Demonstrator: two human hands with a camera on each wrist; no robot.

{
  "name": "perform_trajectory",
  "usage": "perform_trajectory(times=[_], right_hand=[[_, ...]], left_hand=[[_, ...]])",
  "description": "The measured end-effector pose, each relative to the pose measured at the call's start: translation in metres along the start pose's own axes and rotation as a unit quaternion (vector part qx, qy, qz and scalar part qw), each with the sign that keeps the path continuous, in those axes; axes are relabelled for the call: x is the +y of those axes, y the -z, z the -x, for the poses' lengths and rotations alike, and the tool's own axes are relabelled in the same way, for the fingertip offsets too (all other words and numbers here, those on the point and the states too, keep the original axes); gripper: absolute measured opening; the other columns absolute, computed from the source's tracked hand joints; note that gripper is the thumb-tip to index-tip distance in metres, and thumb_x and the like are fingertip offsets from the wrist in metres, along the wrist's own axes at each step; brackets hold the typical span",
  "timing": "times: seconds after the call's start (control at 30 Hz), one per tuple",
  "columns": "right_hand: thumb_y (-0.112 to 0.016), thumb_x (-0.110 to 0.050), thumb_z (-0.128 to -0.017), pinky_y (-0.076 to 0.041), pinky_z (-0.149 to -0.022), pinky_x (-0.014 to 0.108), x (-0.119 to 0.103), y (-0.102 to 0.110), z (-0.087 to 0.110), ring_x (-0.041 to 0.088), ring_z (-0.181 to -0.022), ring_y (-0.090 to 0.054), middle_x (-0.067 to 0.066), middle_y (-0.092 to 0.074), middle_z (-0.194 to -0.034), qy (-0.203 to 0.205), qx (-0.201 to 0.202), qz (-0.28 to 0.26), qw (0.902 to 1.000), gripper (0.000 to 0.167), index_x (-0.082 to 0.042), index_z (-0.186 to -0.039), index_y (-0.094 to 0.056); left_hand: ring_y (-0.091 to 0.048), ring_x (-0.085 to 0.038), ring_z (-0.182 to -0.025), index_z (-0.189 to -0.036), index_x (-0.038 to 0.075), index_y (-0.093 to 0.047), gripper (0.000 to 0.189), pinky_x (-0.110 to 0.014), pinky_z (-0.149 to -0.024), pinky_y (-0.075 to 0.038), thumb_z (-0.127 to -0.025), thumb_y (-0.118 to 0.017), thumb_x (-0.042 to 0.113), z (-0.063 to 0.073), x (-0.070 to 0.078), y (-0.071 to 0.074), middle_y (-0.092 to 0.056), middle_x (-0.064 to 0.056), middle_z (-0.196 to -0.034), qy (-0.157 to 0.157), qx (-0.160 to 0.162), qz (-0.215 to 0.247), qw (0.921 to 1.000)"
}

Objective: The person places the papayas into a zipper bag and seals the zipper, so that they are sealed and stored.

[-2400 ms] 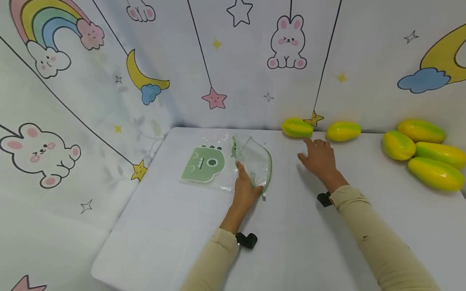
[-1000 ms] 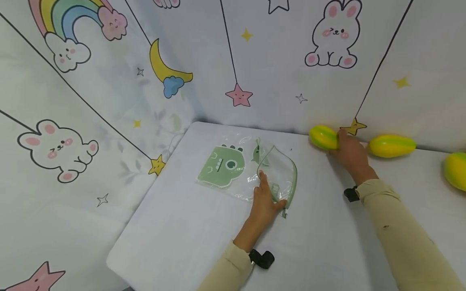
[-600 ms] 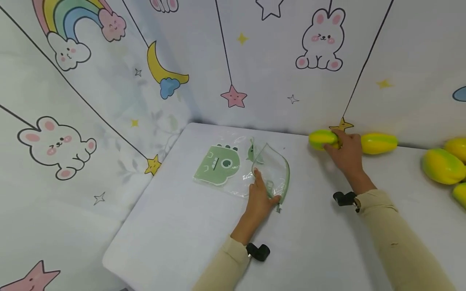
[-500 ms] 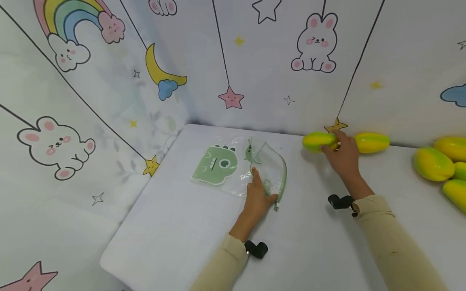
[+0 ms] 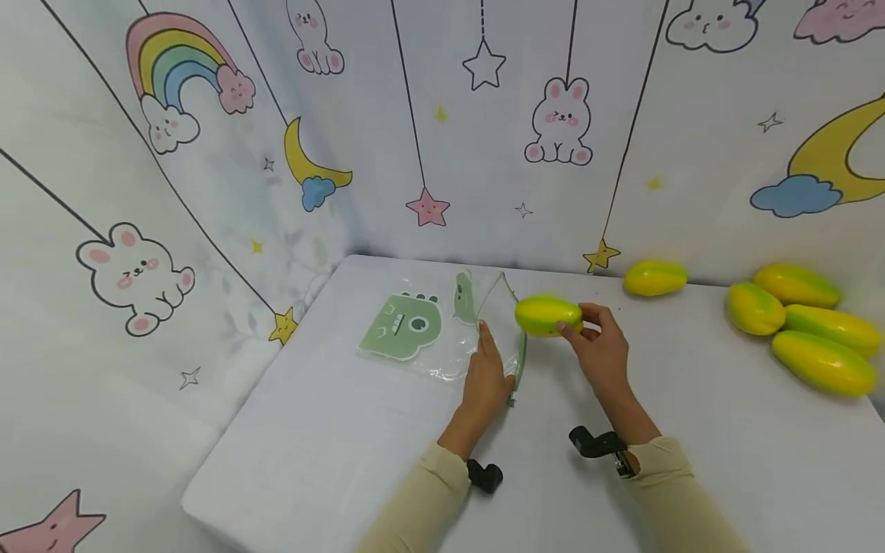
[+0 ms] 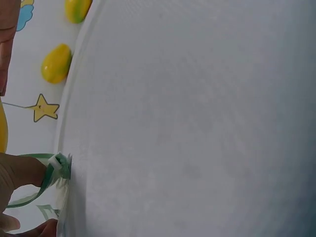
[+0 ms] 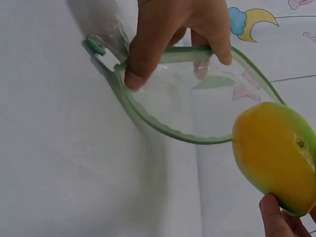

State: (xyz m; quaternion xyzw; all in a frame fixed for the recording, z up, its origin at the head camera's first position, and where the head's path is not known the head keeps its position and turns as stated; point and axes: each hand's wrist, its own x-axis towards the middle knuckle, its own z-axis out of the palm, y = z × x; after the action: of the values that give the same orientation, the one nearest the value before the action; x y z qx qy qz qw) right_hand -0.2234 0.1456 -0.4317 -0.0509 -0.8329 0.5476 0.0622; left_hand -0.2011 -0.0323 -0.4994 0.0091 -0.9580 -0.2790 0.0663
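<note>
A clear zip bag [image 5: 452, 361] with a green dinosaur print and green zip edge lies on the white table. My left hand [image 5: 484, 384] holds its mouth spread, thumb and fingers apart at the edge. In the right wrist view, the green rim [image 7: 182, 138] forms a wide loop with the left thumb and fingers over it. My right hand [image 5: 603, 353] grips one end of a yellow-green mango [image 5: 546, 316], held just right of the bag's mouth, which it partly overlaps. The left wrist view shows the left thumb [image 6: 27, 170] against the zip end.
A single mango [image 5: 655, 278] rests by the table's back edge. Several more mangoes [image 5: 823, 361] are clustered at the right. Behind the white table [image 5: 311, 461] hangs a printed cloth [image 5: 470, 153] with rabbits, stars and moons.
My right hand reached the left one of the two back mangoes, took hold of it and brought it left and nearer, to the bag. The left hand has stayed at the bag's mouth.
</note>
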Motion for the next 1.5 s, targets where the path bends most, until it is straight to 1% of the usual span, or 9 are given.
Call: perform_trajectory(times=[0.2, 0.37, 0.5, 0.7, 0.97, 1.13, 1.27, 1.4, 1.5], right_hand=[[-0.069, -0.032, -0.091, -0.052, -0.085, 0.025, 0.024, -0.025, 0.010, 0.026, -0.109, -0.061, 0.011, -0.055, -0.136, -0.025, -0.011, 0.006, 0.9996, 0.055, -0.012, -0.138, -0.048], [-0.068, -0.032, -0.092, -0.054, -0.090, 0.041, 0.035, -0.042, 0.015, 0.030, -0.109, -0.061, 0.014, -0.054, -0.135, -0.019, 0.010, 0.005, 0.9998, 0.054, -0.010, -0.137, -0.048], [-0.069, -0.029, -0.091, -0.053, -0.091, 0.046, 0.041, -0.053, 0.014, 0.034, -0.110, -0.061, 0.017, -0.054, -0.134, -0.013, 0.024, -0.004, 0.9996, 0.053, -0.006, -0.134, -0.047], [-0.071, -0.028, -0.089, -0.052, -0.090, 0.048, 0.045, -0.064, 0.010, 0.038, -0.108, -0.062, 0.020, -0.057, -0.129, -0.007, 0.036, -0.012, 0.9992, 0.051, -0.002, -0.128, -0.050], [-0.071, -0.037, -0.089, -0.050, -0.082, 0.041, 0.049, -0.075, 0.003, 0.031, -0.096, -0.063, 0.017, -0.065, -0.117, 0.001, 0.054, 0.025, 0.9982, 0.049, -0.003, -0.121, -0.057], [-0.069, -0.038, -0.090, -0.050, -0.087, 0.046, 0.043, -0.082, -0.001, 0.035, -0.106, -0.061, 0.020, -0.063, -0.122, -0.026, 0.051, 0.005, 0.9983, 0.052, -0.002, -0.125, -0.052], [-0.069, -0.033, -0.090, -0.051, -0.089, 0.048, 0.038, -0.089, -0.004, 0.036, -0.114, -0.058, 0.023, -0.061, -0.124, -0.046, 0.040, -0.016, 0.9980, 0.052, 0.000, -0.125, -0.048], [-0.069, -0.029, -0.090, -0.048, -0.089, 0.047, 0.036, -0.093, -0.006, 0.037, -0.114, -0.058, 0.023, -0.062, -0.121, -0.047, 0.034, -0.011, 0.9982, 0.046, 0.000, -0.119, -0.050], [-0.069, -0.029, -0.090, -0.046, -0.089, 0.047, 0.035, -0.094, -0.007, 0.037, -0.113, -0.057, 0.023, -0.062, -0.120, -0.041, 0.031, -0.005, 0.9987, 0.043, 0.001, -0.116, -0.052]], left_hand=[[-0.059, -0.025, -0.101, -0.156, 0.000, 0.002, 0.112, -0.035, -0.092, -0.051, -0.080, -0.080, 0.011, 0.008, -0.007, -0.008, -0.048, -0.022, -0.140, 0.016, -0.006, 0.003, 0.9999], [-0.059, -0.028, -0.107, -0.156, 0.000, 0.003, 0.113, -0.037, -0.094, -0.051, -0.081, -0.080, 0.012, 0.013, -0.007, -0.009, -0.044, -0.023, -0.144, 0.012, -0.012, 0.006, 0.9998], [-0.059, -0.029, -0.106, -0.156, 0.000, 0.003, 0.112, -0.037, -0.093, -0.051, -0.081, -0.079, 0.012, 0.014, -0.006, -0.011, -0.046, -0.023, -0.141, 0.006, -0.009, -0.001, 0.9999], [-0.059, -0.026, -0.101, -0.156, 0.001, 0.001, 0.112, -0.036, -0.088, -0.052, -0.080, -0.080, 0.013, 0.013, -0.006, -0.014, -0.049, -0.021, -0.138, 0.006, -0.003, -0.021, 0.9998], [-0.060, -0.026, -0.101, -0.156, -0.001, -0.001, 0.112, -0.035, -0.087, -0.052, -0.079, -0.082, 0.013, 0.015, -0.002, -0.012, -0.048, -0.020, -0.139, -0.007, 0.014, -0.039, 0.9991], [-0.059, -0.024, -0.100, -0.155, -0.001, -0.003, 0.110, -0.033, -0.084, -0.052, -0.079, -0.081, 0.011, 0.016, 0.001, -0.008, -0.050, -0.019, -0.134, -0.014, 0.016, -0.034, 0.9992], [-0.059, -0.023, -0.100, -0.155, -0.001, -0.004, 0.108, -0.032, -0.084, -0.052, -0.080, -0.080, 0.013, 0.016, 0.004, -0.005, -0.049, -0.018, -0.136, -0.012, 0.009, -0.038, 0.9991], [-0.059, -0.024, -0.103, -0.155, -0.001, -0.006, 0.106, -0.032, -0.086, -0.052, -0.081, -0.080, 0.015, 0.015, 0.007, -0.005, -0.048, -0.018, -0.138, -0.014, 0.006, -0.044, 0.9989], [-0.060, -0.024, -0.103, -0.154, -0.002, -0.008, 0.105, -0.032, -0.085, -0.052, -0.080, -0.080, 0.015, 0.015, 0.006, -0.005, -0.046, -0.018, -0.140, -0.027, 0.014, -0.049, 0.9984]])
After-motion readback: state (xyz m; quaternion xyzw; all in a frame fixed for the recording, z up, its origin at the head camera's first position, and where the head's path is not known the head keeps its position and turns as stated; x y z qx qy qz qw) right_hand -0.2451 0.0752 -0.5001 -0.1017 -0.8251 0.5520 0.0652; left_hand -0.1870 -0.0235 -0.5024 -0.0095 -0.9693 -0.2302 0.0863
